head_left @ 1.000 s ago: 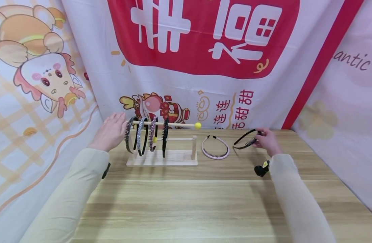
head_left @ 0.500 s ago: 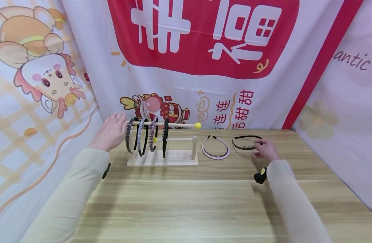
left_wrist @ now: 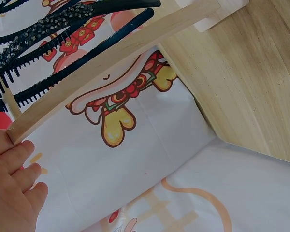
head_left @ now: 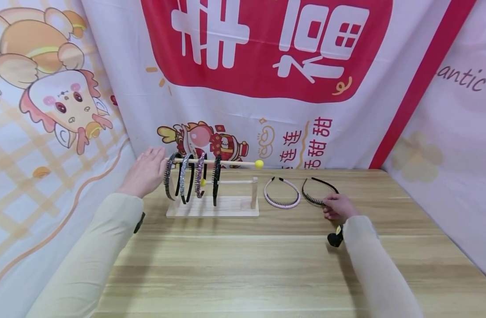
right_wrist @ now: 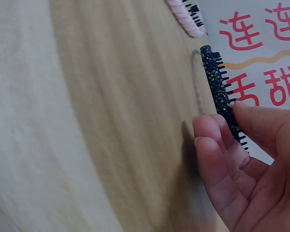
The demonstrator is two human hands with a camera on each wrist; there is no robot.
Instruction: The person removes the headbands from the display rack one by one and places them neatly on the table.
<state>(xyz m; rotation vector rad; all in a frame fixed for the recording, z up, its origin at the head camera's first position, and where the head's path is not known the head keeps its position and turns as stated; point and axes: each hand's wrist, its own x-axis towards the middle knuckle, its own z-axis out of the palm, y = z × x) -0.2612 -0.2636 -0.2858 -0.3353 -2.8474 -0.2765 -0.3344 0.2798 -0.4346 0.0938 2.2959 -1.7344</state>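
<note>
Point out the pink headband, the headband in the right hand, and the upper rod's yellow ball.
Pink headband [head_left: 282, 206], head view: bend of its band.
Held headband [right_wrist: 215, 79], right wrist view: glittery outer face.
Yellow ball [head_left: 259, 164], head view: its middle.

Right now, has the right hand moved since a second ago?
Yes: the right hand has moved left and down the picture, closer to the pale-pink toothed headband.

black headband [right_wrist: 216, 79] — sparkly, toothed | right of wooden rack [head_left: 231, 206] — rack upright
</note>
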